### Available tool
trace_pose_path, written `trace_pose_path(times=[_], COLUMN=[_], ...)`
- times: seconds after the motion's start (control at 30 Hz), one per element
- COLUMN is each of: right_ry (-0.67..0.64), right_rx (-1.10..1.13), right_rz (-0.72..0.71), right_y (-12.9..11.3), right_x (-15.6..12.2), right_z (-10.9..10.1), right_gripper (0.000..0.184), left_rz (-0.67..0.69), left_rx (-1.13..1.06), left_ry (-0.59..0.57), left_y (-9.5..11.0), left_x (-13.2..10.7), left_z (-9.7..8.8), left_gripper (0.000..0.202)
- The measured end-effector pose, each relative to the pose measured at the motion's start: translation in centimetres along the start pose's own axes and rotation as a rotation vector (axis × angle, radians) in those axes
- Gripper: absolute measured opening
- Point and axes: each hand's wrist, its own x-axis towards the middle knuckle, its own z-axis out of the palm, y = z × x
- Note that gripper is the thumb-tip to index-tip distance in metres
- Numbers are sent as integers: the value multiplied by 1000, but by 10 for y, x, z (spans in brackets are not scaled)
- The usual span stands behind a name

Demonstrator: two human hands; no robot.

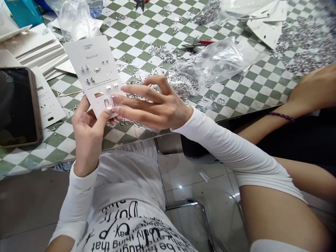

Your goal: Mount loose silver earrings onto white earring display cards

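Observation:
My left hand [88,136] grips the lower part of a white earring display card [90,57], holding it upright with the thumb on its front. The card carries several small silver stud earrings [97,70] and has a slot near its top. My right hand [157,105] reaches in from the right, and its fingertips touch the card's lower right edge and lower slotted area. Under and behind that hand lies a heap of silver metal findings [181,82], partly inside a clear plastic bag [212,64].
The table has a green-and-white checkered cover [126,52] strewn with metal pieces. A phone [18,106] and stacked white cards [34,49] lie at left, and red-handled pliers [198,43] lie behind the bag. A co-worker's bare arm [312,94] rests at right.

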Motion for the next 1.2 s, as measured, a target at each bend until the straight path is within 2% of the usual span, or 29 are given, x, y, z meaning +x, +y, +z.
trace_pose_path(times=[0.17, 0.37, 0.53, 0.7, 0.8, 0.9, 1.2], right_ry=[151, 121, 170, 168, 230, 279, 164], right_rx=[52, 104, 116, 99, 42, 40, 136], right_rz=[-8, 102, 133, 51, -35, -48, 36], right_y=[0, -7, -10, -2, 3, 4, -1], right_x=[-9, -6, 0, 2, 4, 7, 6], right_z=[5, 6, -3, -7, -8, -9, -14], right_gripper=[43, 52, 50, 47, 45, 44, 44], left_rz=[-1, -5, -5, 25, 19, 19, 14], left_rx=[14, 51, 50, 80, 92, 84, 130], left_ry=[-41, -30, -30, -21, -23, -23, 11], left_y=[3, 5, 3, 1, 1, 1, 3], left_x=[-1, -2, 0, 0, 0, 1, 0], left_z=[4, 7, 6, 7, 7, 7, 10], left_gripper=[31, 27, 28, 29, 28, 28, 33])
